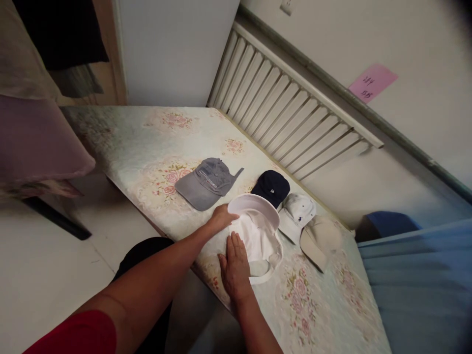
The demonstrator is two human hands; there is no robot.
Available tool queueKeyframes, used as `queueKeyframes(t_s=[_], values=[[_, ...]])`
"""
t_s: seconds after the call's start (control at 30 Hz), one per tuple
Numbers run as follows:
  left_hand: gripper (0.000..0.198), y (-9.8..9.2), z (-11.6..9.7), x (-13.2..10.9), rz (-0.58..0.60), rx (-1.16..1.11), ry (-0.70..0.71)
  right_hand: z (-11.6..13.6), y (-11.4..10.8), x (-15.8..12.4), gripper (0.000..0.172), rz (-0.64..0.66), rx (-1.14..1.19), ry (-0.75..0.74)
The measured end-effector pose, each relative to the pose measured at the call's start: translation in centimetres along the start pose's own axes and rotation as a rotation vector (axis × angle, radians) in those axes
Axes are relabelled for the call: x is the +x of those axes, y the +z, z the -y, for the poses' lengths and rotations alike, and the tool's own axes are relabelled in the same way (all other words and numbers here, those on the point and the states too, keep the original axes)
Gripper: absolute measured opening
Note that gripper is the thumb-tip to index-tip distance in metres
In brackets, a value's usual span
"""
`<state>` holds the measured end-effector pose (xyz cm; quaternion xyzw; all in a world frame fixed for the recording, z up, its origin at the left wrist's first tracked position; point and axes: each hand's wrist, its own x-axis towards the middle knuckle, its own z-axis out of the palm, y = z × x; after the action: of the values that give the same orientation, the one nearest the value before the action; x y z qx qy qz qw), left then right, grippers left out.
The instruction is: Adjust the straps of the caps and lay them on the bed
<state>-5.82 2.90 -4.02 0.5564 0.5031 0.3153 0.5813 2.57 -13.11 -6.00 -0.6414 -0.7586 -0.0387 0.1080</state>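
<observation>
A white cap (pixel 250 233) lies with its hollow inside facing up and its brim toward the far side. My left hand (pixel 221 219) pinches the cap's near-left edge by the brim, thumb on top and the other fingers mostly hidden. Lower down, my right hand (pixel 236 268) rests flat against the cap's near side, fingers stretched out and thumb apart. Beyond the brim sits a navy cap (pixel 271 187), close to a white cap with a small dark logo (pixel 298 211) and a beige cap (pixel 322 238). To the left is a grey cap (pixel 208 182) with its strap end sticking out.
The caps lie on a table with a floral cover (pixel 199 132). A white radiator (pixel 287 103) runs along the wall behind it. Blue cloth (pixel 416 275) hangs at the right. A chair with a mauve cover (pixel 40 142) stands at the left.
</observation>
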Motion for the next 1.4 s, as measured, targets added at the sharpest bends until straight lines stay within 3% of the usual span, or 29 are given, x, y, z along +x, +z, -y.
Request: queueKeyframes(t_s=[0.3, 0.6, 0.93, 1.4], values=[[0.035, 0.0, 0.4, 0.2, -0.006, 0.014, 0.027, -0.4, 0.5, 2.8, 0.058, 0.025, -0.006, 0.050], [0.038, 0.1, 0.1, 0.0, 0.008, -0.015, 0.014, 0.0, 0.3, 0.6, 0.054, -0.001, -0.013, 0.009], [0.034, -0.2, 0.1, 0.0, 0.018, -0.002, 0.022, -0.4, 0.7, 2.8, 0.055, 0.022, 0.002, 0.050], [0.036, -0.2, -0.4, -0.4, 0.020, -0.021, 0.019, -0.6, 0.7, -0.6, 0.054, -0.059, 0.009, 0.017]])
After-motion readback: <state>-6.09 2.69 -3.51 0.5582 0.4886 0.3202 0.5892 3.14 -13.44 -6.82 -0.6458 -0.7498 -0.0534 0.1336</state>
